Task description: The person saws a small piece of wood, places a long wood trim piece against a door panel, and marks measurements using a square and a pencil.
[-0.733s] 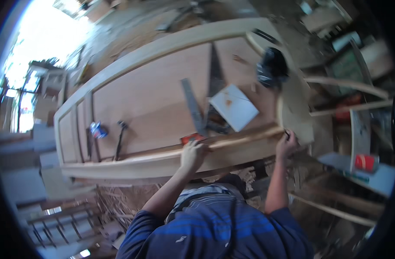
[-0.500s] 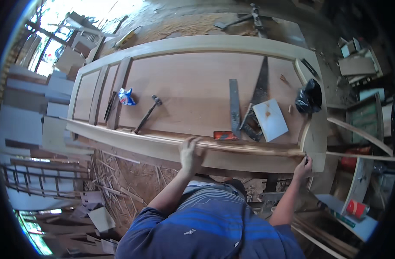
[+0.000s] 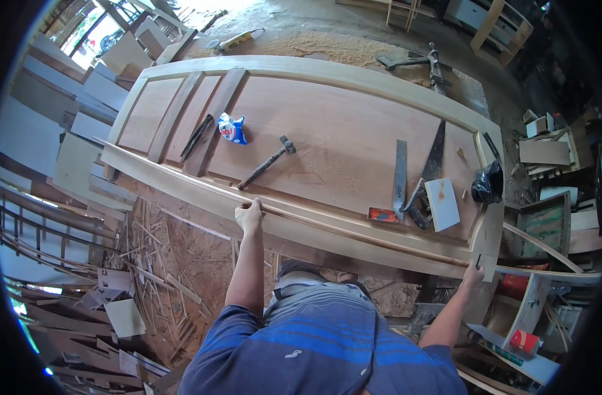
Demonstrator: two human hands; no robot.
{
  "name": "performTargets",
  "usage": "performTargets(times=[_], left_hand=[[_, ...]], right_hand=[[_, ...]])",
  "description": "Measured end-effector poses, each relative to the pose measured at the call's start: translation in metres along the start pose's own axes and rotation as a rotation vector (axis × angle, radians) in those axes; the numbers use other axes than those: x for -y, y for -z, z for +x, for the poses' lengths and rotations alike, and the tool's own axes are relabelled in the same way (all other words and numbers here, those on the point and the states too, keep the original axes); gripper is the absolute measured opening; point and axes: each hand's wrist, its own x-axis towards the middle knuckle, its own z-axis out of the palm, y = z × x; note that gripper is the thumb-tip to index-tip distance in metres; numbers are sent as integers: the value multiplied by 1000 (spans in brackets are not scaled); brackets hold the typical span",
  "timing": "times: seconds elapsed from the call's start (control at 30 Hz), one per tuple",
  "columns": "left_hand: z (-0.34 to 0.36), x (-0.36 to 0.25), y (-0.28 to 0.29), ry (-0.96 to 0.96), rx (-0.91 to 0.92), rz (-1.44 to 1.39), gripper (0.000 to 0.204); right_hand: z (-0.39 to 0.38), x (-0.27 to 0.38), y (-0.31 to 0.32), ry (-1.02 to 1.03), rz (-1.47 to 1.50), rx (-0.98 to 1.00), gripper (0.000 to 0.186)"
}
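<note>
— What are the hands doing?

— The left hand (image 3: 249,215) is curling its fingers around a long thin wooden strip (image 3: 354,232), which is lying along the near rail of the big wooden door (image 3: 327,125). The right hand (image 3: 473,272) is gripping the strip's far right end at the door's corner, fingers closed on it.

— Anything changing since half a second ago?

— The view is swinging round: the door is now slanting down to the right, and the left hand is sitting further left along the strip. The right one is staying at the end.

— And what is lying on the door?

— A hammer (image 3: 268,162), a blue and white packet (image 3: 232,128), a steel square (image 3: 400,178), a handsaw (image 3: 430,172), a white block (image 3: 442,203). A black bag (image 3: 488,184) is sitting at the right edge; I cannot tell what it is holding.
</note>
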Motion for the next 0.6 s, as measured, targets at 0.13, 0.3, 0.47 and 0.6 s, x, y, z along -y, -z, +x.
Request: performTargets(times=[0.13,0.3,0.47,0.6], left_hand=[[-7,-14,6,113,93,-402,41],[-47,-63,15,114,22,-643,35],[-51,-150,25,-90,179,-875,25],[-18,-234,34,-222,293,-983,26]], right_hand=[[-12,-15,17,-43,59,-153,47],[-33,-31,32,8,41,-273,47],[-81,-28,28,-72,130,-258,44],[-136,-11,33,21,313,-83,38]])
